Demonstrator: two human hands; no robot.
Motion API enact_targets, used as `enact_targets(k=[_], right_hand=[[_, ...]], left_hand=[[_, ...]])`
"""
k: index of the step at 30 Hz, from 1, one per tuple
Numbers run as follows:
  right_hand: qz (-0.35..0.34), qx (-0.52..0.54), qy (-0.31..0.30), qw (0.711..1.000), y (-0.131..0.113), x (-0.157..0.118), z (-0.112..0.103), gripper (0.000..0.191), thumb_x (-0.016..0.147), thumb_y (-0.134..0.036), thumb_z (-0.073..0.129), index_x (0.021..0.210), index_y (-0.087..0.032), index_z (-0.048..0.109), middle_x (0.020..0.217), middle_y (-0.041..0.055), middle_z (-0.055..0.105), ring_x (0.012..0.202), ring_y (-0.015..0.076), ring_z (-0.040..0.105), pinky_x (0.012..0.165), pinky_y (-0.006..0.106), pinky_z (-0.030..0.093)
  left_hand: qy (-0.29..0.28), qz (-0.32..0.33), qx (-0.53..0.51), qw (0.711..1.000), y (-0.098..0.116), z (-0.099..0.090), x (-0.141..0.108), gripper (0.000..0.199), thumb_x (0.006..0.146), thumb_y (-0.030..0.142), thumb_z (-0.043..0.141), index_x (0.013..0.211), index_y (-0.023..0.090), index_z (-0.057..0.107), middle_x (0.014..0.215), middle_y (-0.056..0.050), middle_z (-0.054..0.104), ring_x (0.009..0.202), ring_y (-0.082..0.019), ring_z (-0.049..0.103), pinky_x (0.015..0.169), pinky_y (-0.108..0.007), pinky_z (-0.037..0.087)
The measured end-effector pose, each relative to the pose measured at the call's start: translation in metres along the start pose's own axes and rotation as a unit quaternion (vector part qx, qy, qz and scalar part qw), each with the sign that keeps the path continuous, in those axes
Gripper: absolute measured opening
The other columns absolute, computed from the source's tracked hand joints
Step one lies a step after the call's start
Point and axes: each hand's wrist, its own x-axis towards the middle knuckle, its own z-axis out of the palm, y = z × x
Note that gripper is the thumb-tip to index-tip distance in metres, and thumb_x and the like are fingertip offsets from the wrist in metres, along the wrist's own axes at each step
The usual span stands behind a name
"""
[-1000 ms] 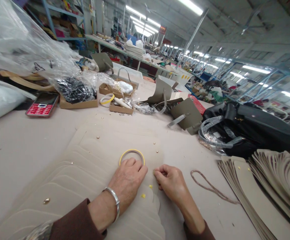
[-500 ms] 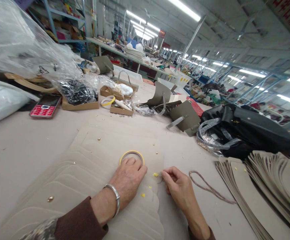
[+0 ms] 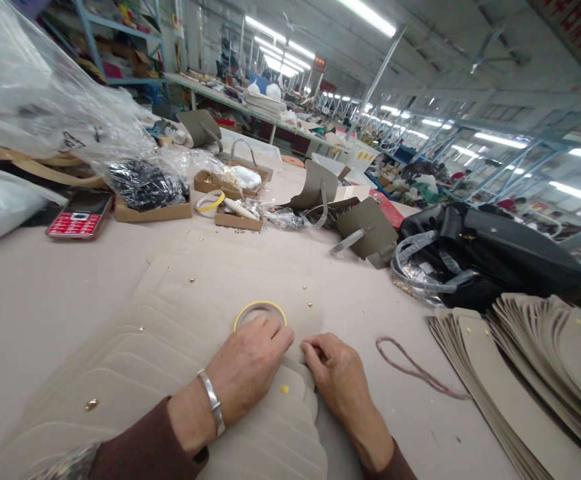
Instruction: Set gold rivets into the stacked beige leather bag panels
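Note:
My left hand, with a silver bangle at the wrist, rests at the near side of a yellow-edged tape roll. Its fingers are curled down and their tips are hidden. Beneath it spread overlapping beige panels with metal studs. My right hand is pinched at the right edge of the panels, close to my left fingertips; whatever it holds is too small to make out. A yellow piece lies on a panel just below the hands.
Right of my hands lie a brown cord loop, stacked beige strips and a black bag. Farther back are a red phone, small cardboard boxes, olive pieces and clear plastic.
My right hand has moved left, nearer my left hand. Of the yellow pieces on the panels, only the lower one still shows. The view has shifted slightly.

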Motion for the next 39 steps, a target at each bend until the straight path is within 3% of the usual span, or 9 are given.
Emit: enact_targets(k=[5,8,12,15,18,24,31,35,39], right_hand=[[0.027,0.093,-0.122,0.988,-0.003,-0.001,-0.017,0.019,0.081,-0.015,0.057,0.066,-0.018,0.068,0.061,-0.0008,0.067,0.057,0.0124,0.059,0.053,0.021,0.038],[-0.015,0.105,-0.158,0.982,0.0,-0.004,-0.02,0.017,0.079,-0.011,0.058,0.066,-0.018,0.068,0.061,-0.002,0.065,0.056,0.0114,0.058,0.051,0.02,0.036],[-0.093,0.11,-0.136,0.98,0.009,-0.004,-0.017,0.013,0.083,-0.016,0.061,0.074,-0.02,0.07,0.071,-0.0009,0.066,0.067,0.0124,0.06,0.062,0.021,0.042],[-0.033,0.185,-0.114,0.976,0.012,-0.002,-0.018,0.015,0.087,-0.021,0.058,0.081,-0.02,0.071,0.069,-0.0009,0.066,0.064,0.0125,0.06,0.061,0.021,0.044],[0.03,0.255,-0.033,0.966,0.008,-0.001,-0.021,0.018,0.09,-0.025,0.054,0.092,-0.018,0.071,0.07,0.0006,0.066,0.061,0.0127,0.058,0.056,0.022,0.044],[-0.152,0.245,0.03,0.957,-0.016,-0.001,-0.016,0.018,0.086,-0.013,0.055,0.1,-0.016,0.066,0.09,0.0066,0.069,0.078,0.0146,0.061,0.072,0.026,0.049],[-0.2,0.17,0.064,0.963,-0.017,0.0,-0.003,0.014,0.083,-0.008,0.051,0.08,-0.017,0.062,0.07,0.0034,0.064,0.064,0.0136,0.059,0.061,0.023,0.046],[-0.198,0.136,0.117,0.964,-0.015,-0.001,0.001,0.014,0.079,-0.007,0.05,0.076,-0.017,0.06,0.066,0.002,0.061,0.058,0.0124,0.057,0.057,0.022,0.044],[-0.152,0.137,0.127,0.971,-0.019,-0.004,0.003,0.013,0.077,-0.01,0.052,0.073,-0.017,0.062,0.063,0.001,0.062,0.055,0.0119,0.056,0.055,0.022,0.043]], left_hand=[[0.041,0.014,-0.016,0.999,-0.007,0.0,-0.003,0.019,0.093,0.011,0.038,0.086,0.019,0.054,0.082,-0.003,0.056,0.077,-0.019,0.051,0.068,-0.031,0.042],[0.048,0.027,-0.031,0.998,-0.01,0.004,-0.004,0.021,0.094,0.012,0.037,0.09,0.019,0.056,0.08,-0.002,0.057,0.075,-0.018,0.054,0.067,-0.029,0.044],[0.099,0.057,-0.06,0.992,-0.01,0.007,-0.004,0.02,0.095,0.013,0.038,0.098,0.02,0.057,0.076,0.0,0.063,0.07,-0.015,0.059,0.063,-0.025,0.047],[0.152,0.076,-0.094,0.981,-0.01,0.008,-0.005,0.019,0.097,0.017,0.04,0.106,0.019,0.056,0.084,-0.001,0.07,0.073,-0.013,0.066,0.067,-0.021,0.052],[0.186,0.082,-0.116,0.972,-0.009,0.008,-0.006,0.02,0.097,0.02,0.043,0.114,0.02,0.054,0.097,-0.002,0.073,0.083,-0.012,0.07,0.076,-0.02,0.054],[0.156,0.093,-0.072,0.981,-0.008,0.012,-0.008,0.042,0.099,0.023,0.036,0.14,0.016,0.03,0.099,-0.005,0.073,0.077,-0.015,0.071,0.062,-0.024,0.056],[0.134,0.086,-0.071,0.985,-0.005,0.017,-0.008,0.033,0.101,0.025,0.03,0.132,0.015,0.035,0.085,-0.002,0.071,0.068,-0.017,0.069,0.056,-0.027,0.052],[0.091,0.049,-0.091,0.99,-0.001,0.016,-0.006,0.013,0.099,0.024,0.036,0.1,0.02,0.048,0.072,0.002,0.064,0.06,-0.016,0.064,0.049,-0.027,0.043],[0.088,0.035,-0.074,0.993,0.001,0.015,-0.004,0.017,0.096,0.017,0.038,0.082,0.022,0.047,0.066,0.003,0.057,0.055,-0.015,0.058,0.048,-0.026,0.038]])
